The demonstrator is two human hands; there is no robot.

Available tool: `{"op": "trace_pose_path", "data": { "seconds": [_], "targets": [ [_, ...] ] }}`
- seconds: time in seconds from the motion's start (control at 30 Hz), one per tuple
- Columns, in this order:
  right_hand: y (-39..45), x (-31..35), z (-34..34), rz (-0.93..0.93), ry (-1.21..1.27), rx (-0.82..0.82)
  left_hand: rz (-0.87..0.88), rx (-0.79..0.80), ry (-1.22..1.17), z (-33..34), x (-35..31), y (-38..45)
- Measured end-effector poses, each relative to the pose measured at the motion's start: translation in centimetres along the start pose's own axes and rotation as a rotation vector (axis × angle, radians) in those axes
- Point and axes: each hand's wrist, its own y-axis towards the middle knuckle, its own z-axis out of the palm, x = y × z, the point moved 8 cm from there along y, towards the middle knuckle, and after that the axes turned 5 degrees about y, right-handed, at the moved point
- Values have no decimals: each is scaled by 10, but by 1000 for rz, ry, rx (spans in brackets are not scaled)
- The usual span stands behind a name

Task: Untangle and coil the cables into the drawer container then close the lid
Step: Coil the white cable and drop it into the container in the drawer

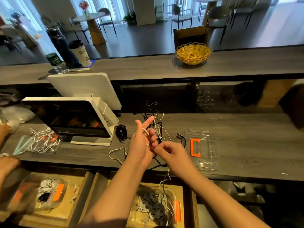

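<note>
— Winding white cable (148, 137) round our left hand (141, 143) fingers; right hand (169, 150) pinches its end.
— Tangle (158, 127) on the counter (238, 125), lid (201, 149) beside it, container (156, 206) open in the drawer below.

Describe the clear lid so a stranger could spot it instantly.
Start at the long grey wooden counter and look just right of the person's right hand. The clear lid lies flat there, the only see-through tray on that side, marked by an orange C-shaped clip.

Window-lit, edges blurred and warped
</note>
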Motion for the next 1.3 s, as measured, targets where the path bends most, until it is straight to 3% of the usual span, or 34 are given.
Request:
{"op": "trace_pose_path", "data": {
  "seconds": [0.23,0.53,0.73,0.87,1.07,1.13,1.3],
  "targets": [
    [-11,-8,4,21,20,-15,-60,99,-79,-1,11,-2],
    [-19,-17,12,37,61,-128,-70,75,-240,-5,24,-15],
    [-25,-10,35,37,-32,-63,-17,86,-229,-25,10,-6],
    [-28,-6,49,28,-225,14,25,77,-70,-35,2,2],
    [-30,13,64,-38,-490,154,111,140,520,-36,-4,4],
    [-30,20,67,-80,-534,172,43,247,650,-31,6,0],
    [-24,36,57,-125,-592,123,-197,419,664,-32,23,-17]
  ]
}}
